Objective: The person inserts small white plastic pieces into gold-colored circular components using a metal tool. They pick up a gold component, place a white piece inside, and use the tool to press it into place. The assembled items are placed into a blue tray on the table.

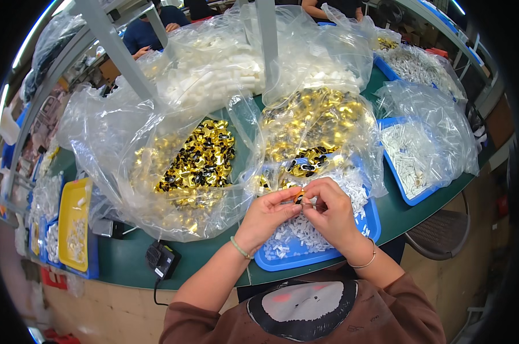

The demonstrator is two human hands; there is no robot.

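Left hand (266, 215) and right hand (329, 213) pinched together on a small gold-and-black part (299, 198) above the blue tray (305, 258) (white pieces inside), clear bags of gold parts (196, 157) behind.

green worktable (127, 261), grey metal posts (113, 46), mesh chair (443, 232)

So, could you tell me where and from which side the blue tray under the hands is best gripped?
I'd grip the blue tray by its near rim, coming from the person's side. That edge is bare and overhangs the green table slightly, while plastic bags crowd its far side, and left hand and right hand work above it.
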